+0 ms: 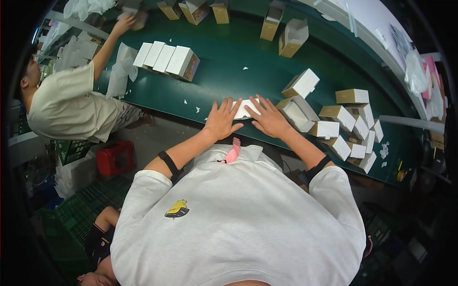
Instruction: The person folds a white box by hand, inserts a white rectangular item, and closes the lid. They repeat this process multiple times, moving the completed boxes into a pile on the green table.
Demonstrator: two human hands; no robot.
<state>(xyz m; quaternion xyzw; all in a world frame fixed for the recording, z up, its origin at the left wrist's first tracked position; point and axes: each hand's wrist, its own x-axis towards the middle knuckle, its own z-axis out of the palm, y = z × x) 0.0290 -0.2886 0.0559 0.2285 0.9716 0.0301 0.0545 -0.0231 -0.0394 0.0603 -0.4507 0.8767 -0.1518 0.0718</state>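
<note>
A small white box (pixel 245 110) lies at the near edge of the green table, directly in front of me. My left hand (pixel 222 119) rests at its left side, fingers stretched out and the fingertips on its top. From the other side my right hand (pixel 271 119) lies with fingers spread over its right end. Neither hand is wrapped round anything. Just right of my right hand sits an open box (pixel 300 114) with a pale inside, and behind that a closed white-and-brown box (pixel 301 84) lies tilted. The underside of the box between my hands is hidden.
Several white boxes (pixel 182 63) stand in a row at the left. A jumbled heap of boxes (pixel 338 117) covers the right end, near a tape roll (pixel 401 175). Open boxes (pixel 293 39) line the far side. A co-worker (pixel 71 100) reaches over the table's left end; another person (pixel 102 243) is lower left.
</note>
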